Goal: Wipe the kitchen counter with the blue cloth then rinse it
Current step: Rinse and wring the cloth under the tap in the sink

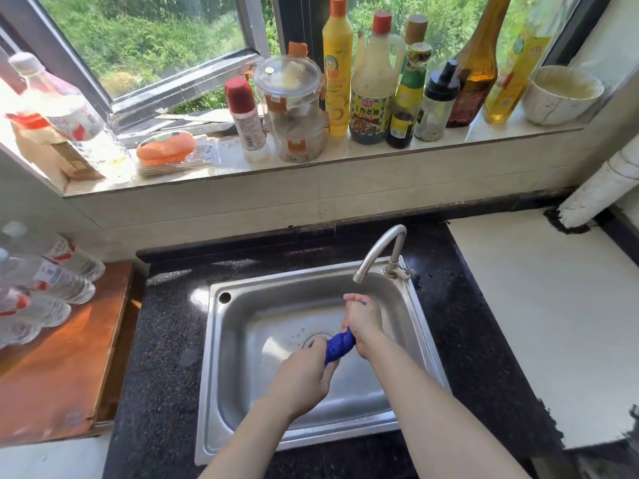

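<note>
Left edge: clear plastic water bottles [45, 281] lie on their sides on a wooden board [58, 368] at lower left; one more bottle [65, 108] leans on the windowsill [345, 160] at upper left.
Sill, left to right: an orange block in clear wrapping [166, 146]; a white bottle with a red cap [247, 122]; two stacked clear containers with orange clips [294, 108]; a yellow squeeze bottle [337, 70]; a dark sauce bottle with a red cap [371, 98]; further condiment and oil bottles; a white bowl [560, 95] at upper right.
Counter: black speckled stone [162, 340] surrounds a steel sink [214, 375] in the lower centre of the frame.
Left hand: the left hand [304, 378] reaches in from the bottom edge; its fingers are clenched round the lower end of the cloth, above the basin near the drain [316, 340].
Cloth: the blue cloth [340, 344] is twisted into a tight rope between the two hands, over the sink basin, below and in front of the spout.
Right hand: the right hand [363, 323] grips the upper end in a fist; a blue tip shows above the knuckles.
Tap: a curved steel faucet [380, 250] stands at the sink's back right corner, its spout just above the right hand; whether water is running cannot be told.
Right side: a white slab [553, 305] overlies the counter; a white pipe [605, 188] slants down to its far corner.
</note>
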Demonstrator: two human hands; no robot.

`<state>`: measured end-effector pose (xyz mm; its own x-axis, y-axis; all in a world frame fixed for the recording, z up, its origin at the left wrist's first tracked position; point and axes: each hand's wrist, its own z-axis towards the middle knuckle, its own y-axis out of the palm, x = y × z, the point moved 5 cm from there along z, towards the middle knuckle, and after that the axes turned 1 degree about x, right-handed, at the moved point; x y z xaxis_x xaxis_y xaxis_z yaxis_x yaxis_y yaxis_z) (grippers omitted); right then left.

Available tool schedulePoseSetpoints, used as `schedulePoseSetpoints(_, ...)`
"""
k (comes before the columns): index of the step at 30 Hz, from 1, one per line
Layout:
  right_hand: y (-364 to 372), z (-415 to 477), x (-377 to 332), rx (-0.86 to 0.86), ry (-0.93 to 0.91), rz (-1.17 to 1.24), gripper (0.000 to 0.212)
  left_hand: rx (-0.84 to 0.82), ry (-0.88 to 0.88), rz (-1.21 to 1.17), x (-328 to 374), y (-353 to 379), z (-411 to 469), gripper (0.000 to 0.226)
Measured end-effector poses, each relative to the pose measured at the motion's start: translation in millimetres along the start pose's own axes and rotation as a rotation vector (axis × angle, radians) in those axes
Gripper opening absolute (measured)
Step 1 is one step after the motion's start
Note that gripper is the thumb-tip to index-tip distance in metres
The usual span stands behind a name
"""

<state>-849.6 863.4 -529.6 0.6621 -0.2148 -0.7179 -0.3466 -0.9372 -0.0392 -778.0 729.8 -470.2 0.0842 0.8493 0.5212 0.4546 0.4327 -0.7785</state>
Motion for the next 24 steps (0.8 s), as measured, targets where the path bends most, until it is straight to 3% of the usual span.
schedulePoseSetpoints(5, 10, 0, 0, 0.061, -0.019, -0.116, 0.037, 0.044, -0.007, 0.082, -10, 0, 0, 0.018)
schedulePoseSetpoints(9, 23, -3, -9, -0.033, -0.020, -0.037, 0.027, 0.111, -0.004, 0.107, -23, -11, 2, 0.020)
schedulePoseSetpoints(12, 29, -15, -18, -0.206, -0.065, 0.084, 0.016, 0.194, -0.072, -0.182, -42, -30, -1, 0.020)
schedulePoseSetpoints(15, 32, -36, -24, -0.349, -0.162, 0.022, 0.024, 0.248, -0.138, -0.433, -51, -46, -7, 0.035)
schedulePoseSetpoints(19, 24, -53, -21, -0.342, -0.262, -0.041, 0.024, 0.347, -0.187, -0.709, -42, -50, -12, 0.007)
schedulePoseSetpoints(24, 12, -60, -19, -0.292, -0.356, -0.106, 0.022, 0.434, -0.383, -1.065, -41, -42, -10, 0.016)
